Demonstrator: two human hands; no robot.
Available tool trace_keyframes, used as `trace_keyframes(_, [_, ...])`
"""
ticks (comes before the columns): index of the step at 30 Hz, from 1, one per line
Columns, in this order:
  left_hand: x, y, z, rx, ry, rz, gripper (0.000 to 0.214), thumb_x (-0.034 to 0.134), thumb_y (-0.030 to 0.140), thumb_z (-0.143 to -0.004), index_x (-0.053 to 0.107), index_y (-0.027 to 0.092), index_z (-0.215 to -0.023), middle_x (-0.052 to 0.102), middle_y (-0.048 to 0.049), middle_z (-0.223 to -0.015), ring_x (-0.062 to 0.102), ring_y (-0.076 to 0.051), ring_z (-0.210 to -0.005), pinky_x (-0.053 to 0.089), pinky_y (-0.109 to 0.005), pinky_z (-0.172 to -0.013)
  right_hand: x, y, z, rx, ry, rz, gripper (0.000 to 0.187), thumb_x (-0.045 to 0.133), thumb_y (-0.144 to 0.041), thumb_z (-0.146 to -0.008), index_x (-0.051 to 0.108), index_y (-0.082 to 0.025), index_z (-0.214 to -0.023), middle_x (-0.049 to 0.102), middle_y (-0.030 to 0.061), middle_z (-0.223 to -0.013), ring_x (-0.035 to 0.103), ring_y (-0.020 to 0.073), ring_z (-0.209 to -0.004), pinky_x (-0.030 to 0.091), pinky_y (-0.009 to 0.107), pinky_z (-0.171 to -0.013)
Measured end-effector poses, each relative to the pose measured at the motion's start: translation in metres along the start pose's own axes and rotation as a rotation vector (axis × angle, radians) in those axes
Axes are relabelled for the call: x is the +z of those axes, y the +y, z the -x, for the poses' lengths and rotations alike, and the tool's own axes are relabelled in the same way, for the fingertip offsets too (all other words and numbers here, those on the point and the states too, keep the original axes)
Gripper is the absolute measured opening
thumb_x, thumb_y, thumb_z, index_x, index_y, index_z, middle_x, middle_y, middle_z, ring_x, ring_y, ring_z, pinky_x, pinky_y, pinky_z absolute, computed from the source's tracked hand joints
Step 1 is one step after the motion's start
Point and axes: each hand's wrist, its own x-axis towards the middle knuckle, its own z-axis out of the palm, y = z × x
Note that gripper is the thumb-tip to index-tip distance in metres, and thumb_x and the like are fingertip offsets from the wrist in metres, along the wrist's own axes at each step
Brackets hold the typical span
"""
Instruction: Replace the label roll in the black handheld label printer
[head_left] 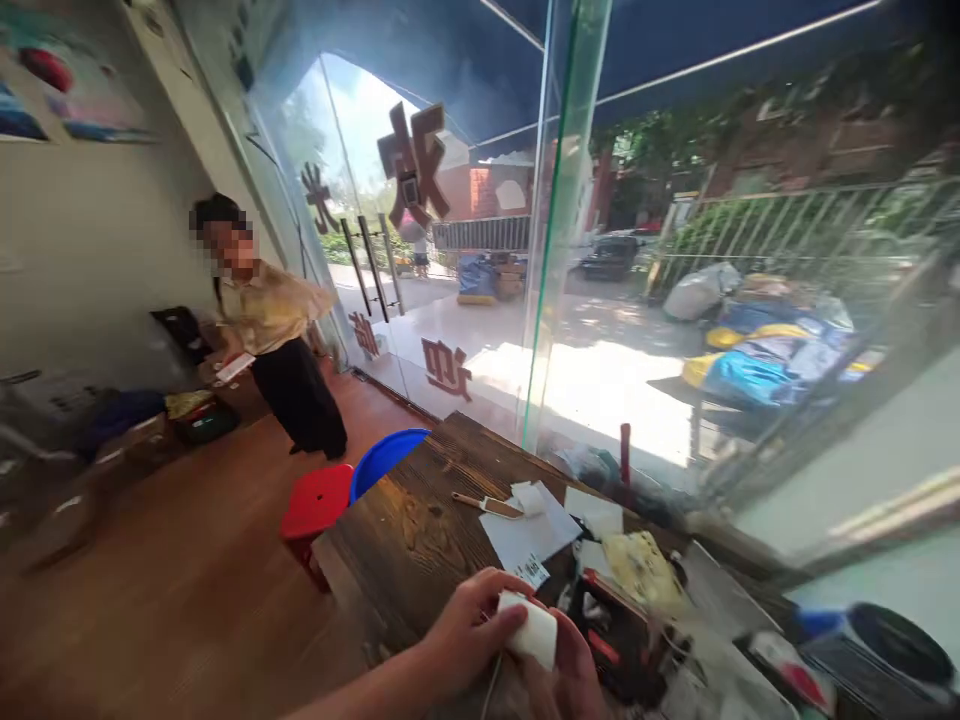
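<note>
A small white block-shaped object (534,634) is held up near the table's front edge; its exact kind I cannot make out. My left hand (474,622) grips it from the left, the thumb pressed on its face. From the right, the curled fingers of my right hand (576,655) close round it, and part of that hand is hidden behind the object. A thin pale cord (492,685) hangs below. Just beyond my hands, white paper sheets (525,535) lie on the dark wooden table (405,530), with a brown-handled knife-like tool (487,505) across one edge.
On the right are a crumpled yellowish piece (641,565), red-and-black tools (604,645) and other clutter. A red stool (319,500) and a blue round basin (386,460) stand at the table's left. A person (274,320) stands near the glass door (442,330).
</note>
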Motion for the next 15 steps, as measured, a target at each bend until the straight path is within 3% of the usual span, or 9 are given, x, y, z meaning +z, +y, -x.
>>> trace_keyframes(2, [-0.015,0.007,-0.003,0.050,-0.018,0.016,0.042,0.060,0.050,-0.079,0.062,0.018,-0.107,0.059,-0.0059,-0.100,0.058,-0.016,-0.082,0.048,-0.027,-0.068,-0.001,0.007,0.008,-0.037,0.200,-0.059,0.043,0.069,-0.039,-0.077,0.053,-0.030,-0.116,0.060,0.0061,-0.123,0.059,0.0259,-0.107,0.052,0.045,-0.090])
trace_keyframes(4, [-0.027,0.011,-0.004,0.141,-0.047,-0.047,0.042,0.068,0.044,-0.074,0.061,0.020,-0.109,0.058,-0.0058,-0.104,0.060,-0.016,-0.086,0.050,-0.024,-0.067,0.004,0.014,0.007,-0.097,0.317,-0.130,0.048,0.074,-0.039,-0.071,0.055,-0.031,-0.114,0.062,0.0058,-0.118,0.062,0.0261,-0.101,0.053,0.043,-0.087])
trace_keyframes(8, [-0.041,0.019,0.002,0.409,-0.055,-0.235,0.043,0.075,0.035,-0.068,0.062,0.024,-0.107,0.062,-0.0050,-0.100,0.063,-0.016,-0.084,0.053,-0.022,-0.064,0.018,0.011,0.008,-0.162,0.306,-0.116,0.050,0.074,-0.036,-0.070,0.055,-0.031,-0.116,0.063,0.0066,-0.118,0.063,0.0255,-0.098,0.055,0.039,-0.080])
trace_keyframes(12, [-0.049,0.028,0.007,0.788,0.053,-0.347,0.027,0.068,0.027,-0.078,0.063,0.026,-0.104,0.065,-0.0038,-0.094,0.063,-0.014,-0.085,0.055,-0.023,-0.070,0.036,-0.005,0.015,-0.132,0.302,-0.093,0.059,0.075,-0.038,-0.069,0.052,-0.032,-0.123,0.060,0.0071,-0.127,0.060,0.0261,-0.106,0.053,0.039,-0.086])
trace_keyframes(15, [-0.057,0.033,0.009,1.079,0.114,-0.375,0.018,0.062,0.018,-0.082,0.064,0.026,-0.098,0.065,-0.0031,-0.093,0.061,-0.014,-0.089,0.056,-0.025,-0.073,0.053,-0.016,0.015,-0.070,0.320,-0.049,0.051,0.075,-0.040,-0.068,0.058,-0.029,-0.115,0.067,0.0057,-0.111,0.063,0.0230,-0.093,0.054,0.034,-0.076])
